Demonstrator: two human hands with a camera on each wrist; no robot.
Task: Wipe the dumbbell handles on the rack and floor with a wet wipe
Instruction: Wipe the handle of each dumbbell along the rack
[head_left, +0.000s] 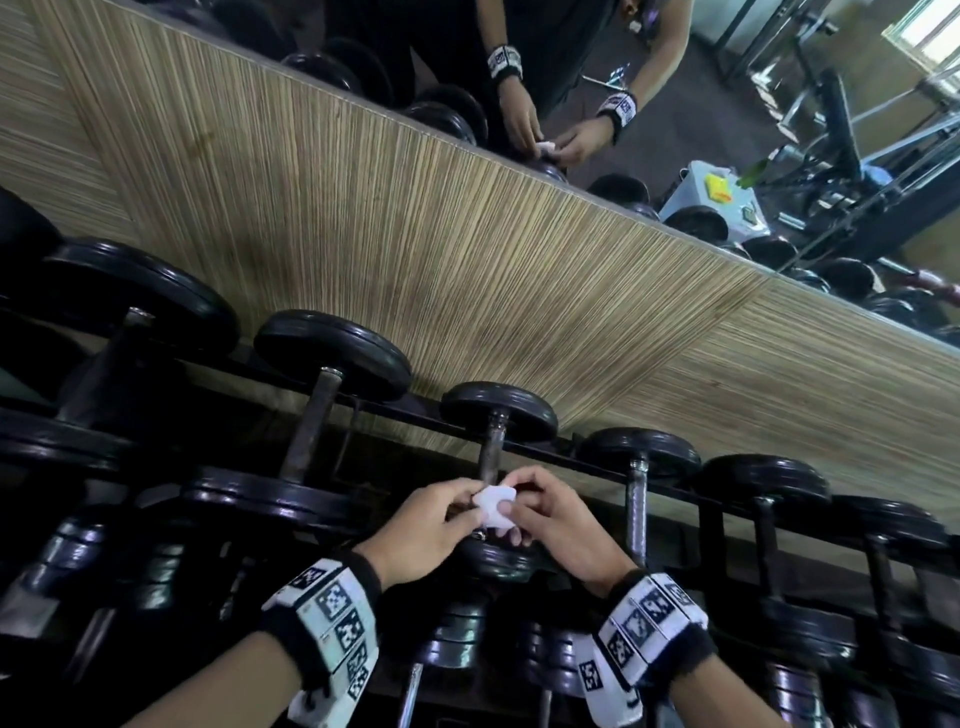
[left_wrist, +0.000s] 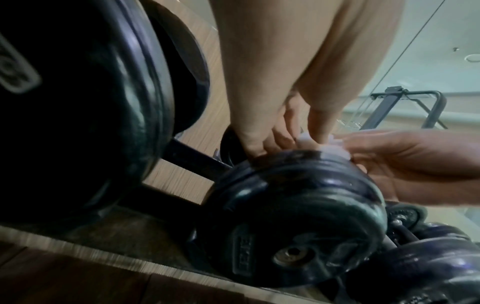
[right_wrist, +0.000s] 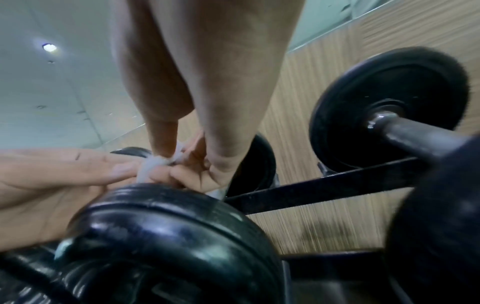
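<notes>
Both hands hold a small white wet wipe between them. My left hand pinches its left side and my right hand pinches its right side. The wipe sits over the near end of a dumbbell's metal handle, just above that dumbbell's near black head. Whether the wipe touches the handle is hidden by the fingers. In the left wrist view the left hand meets the wipe from above. In the right wrist view the right hand grips the wipe above the head.
Black dumbbells lie side by side on the black rack rail, with bare handles to the left and right. A lower row of dumbbells sits beneath my wrists. Behind stands a wood-grain wall panel with a mirror above.
</notes>
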